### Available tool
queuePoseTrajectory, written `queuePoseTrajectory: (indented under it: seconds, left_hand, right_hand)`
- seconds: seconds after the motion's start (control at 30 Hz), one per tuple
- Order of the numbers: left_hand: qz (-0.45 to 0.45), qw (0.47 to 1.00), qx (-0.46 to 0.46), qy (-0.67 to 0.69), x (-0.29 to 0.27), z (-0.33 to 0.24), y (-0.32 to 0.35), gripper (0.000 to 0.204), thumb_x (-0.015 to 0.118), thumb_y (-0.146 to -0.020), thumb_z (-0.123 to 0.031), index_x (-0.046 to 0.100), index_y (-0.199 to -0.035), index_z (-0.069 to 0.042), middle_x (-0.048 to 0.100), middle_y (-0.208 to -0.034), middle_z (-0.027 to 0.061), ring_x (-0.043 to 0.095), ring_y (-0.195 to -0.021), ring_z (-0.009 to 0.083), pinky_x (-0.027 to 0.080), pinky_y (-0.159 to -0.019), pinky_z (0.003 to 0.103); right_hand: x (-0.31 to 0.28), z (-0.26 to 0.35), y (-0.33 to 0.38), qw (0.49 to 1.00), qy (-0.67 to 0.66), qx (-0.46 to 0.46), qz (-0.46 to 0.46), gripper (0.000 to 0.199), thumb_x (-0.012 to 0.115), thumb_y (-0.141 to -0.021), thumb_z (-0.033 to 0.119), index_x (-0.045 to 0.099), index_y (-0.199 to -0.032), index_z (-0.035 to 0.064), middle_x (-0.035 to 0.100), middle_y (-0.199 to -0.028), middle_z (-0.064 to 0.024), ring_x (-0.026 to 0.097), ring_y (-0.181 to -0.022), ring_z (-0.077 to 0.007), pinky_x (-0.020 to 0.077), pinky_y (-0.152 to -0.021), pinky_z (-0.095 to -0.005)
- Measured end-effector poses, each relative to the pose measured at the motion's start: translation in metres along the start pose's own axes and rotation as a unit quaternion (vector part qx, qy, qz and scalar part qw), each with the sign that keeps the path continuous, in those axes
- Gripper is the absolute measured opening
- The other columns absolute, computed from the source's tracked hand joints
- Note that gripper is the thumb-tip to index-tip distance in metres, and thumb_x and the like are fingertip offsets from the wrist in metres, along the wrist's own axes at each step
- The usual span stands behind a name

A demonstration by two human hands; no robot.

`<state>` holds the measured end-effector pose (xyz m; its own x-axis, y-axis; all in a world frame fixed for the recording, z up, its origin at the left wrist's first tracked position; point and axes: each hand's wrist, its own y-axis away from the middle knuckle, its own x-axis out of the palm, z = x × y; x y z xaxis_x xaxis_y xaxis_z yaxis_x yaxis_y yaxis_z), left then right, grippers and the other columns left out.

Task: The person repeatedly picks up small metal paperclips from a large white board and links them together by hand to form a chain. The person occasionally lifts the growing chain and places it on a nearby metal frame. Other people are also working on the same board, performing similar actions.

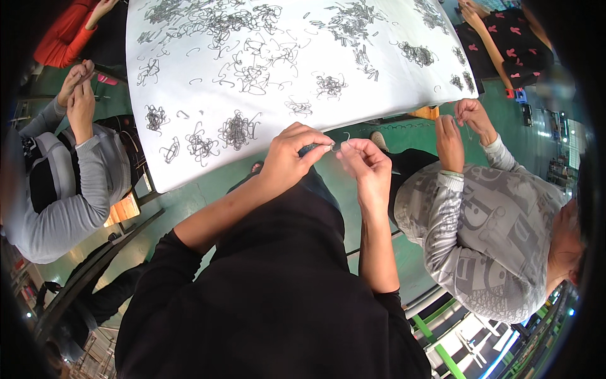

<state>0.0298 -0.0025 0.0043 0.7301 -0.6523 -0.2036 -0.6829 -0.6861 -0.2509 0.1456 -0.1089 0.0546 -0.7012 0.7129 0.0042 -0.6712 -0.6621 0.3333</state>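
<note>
Just off the table's near edge, both hands are raised close together in front of my body. My left hand (291, 155) is closed in a pinch, and a small dark piece (307, 150) shows between its thumb and fingers, its kind unclear. My right hand (369, 165) pinches a thin curved wire piece (346, 136), whose bent end stands up above the fingertips. The wire's lower end comes near my left fingertips; whether they touch I cannot tell. Beyond my hands, loose piles of similar curved wire pieces (238, 130) lie on the white-covered table (353, 112).
Several more piles, including short straight dark pieces (353, 25), spread across the far side. A person in grey (69, 196) sits at left, another in patterned grey (486, 234) at right, both with hands raised. Further co-workers sit at the far corners. The floor (413, 268) is green.
</note>
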Motion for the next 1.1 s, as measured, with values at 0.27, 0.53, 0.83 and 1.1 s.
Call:
queuePoseTrajectory:
  seconds: [0.27,0.53,0.83,1.1]
  left_hand:
    - [-0.012,0.999,0.015,-0.039,0.017,0.003,-0.02,0.013,0.075,-0.072,-0.007,0.072,-0.084,-0.009,0.069,-0.08,0.0028,0.061,-0.077,0.0203,0.047,-0.068,0.032]
    - [0.037,0.991,0.08,-0.105,0.035,0.008,-0.042,0.009,0.074,-0.073,-0.011,0.071,-0.082,-0.013,0.068,-0.081,-0.0034,0.06,-0.082,0.0151,0.041,-0.073,0.032]
    - [0.019,0.989,0.054,-0.136,0.013,0.094,-0.131,0.016,0.066,-0.084,-0.012,0.07,-0.098,-0.006,0.068,-0.097,0.011,0.062,-0.089,0.0275,0.049,-0.082,0.039]
    - [0.052,0.837,-0.005,-0.544,0.001,0.193,-0.301,0.025,0.063,-0.079,-0.005,0.063,-0.102,0.003,0.064,-0.102,0.0187,0.062,-0.095,0.0324,0.052,-0.084,0.039]
  right_hand:
    - [0.0,-0.012,-0.003,0.991,0.016,-0.093,-0.099,0.012,0.067,-0.088,0.009,0.063,-0.091,-0.0012,0.066,-0.077,-0.004,0.056,-0.066,-0.0056,0.0464,-0.061,-0.0199]
    - [-0.018,-0.023,-0.016,0.984,-0.001,-0.1,-0.148,0.01,0.066,-0.089,0.009,0.061,-0.09,0.0,0.064,-0.079,-0.0031,0.058,-0.067,-0.0071,0.0485,-0.062,-0.0207]
    - [-0.041,-0.014,-0.026,0.892,0.255,-0.355,-0.121,0.011,0.064,-0.082,-0.006,0.057,-0.089,-0.001,0.065,-0.082,-0.0133,0.056,-0.061,-0.0191,0.045,-0.054,-0.0273]
    - [-0.043,-0.015,-0.033,0.892,0.276,-0.347,-0.086,0.01,0.065,-0.081,-0.006,0.058,-0.087,-0.0015,0.064,-0.078,-0.0131,0.062,-0.066,-0.025,0.0493,-0.057,-0.0312]
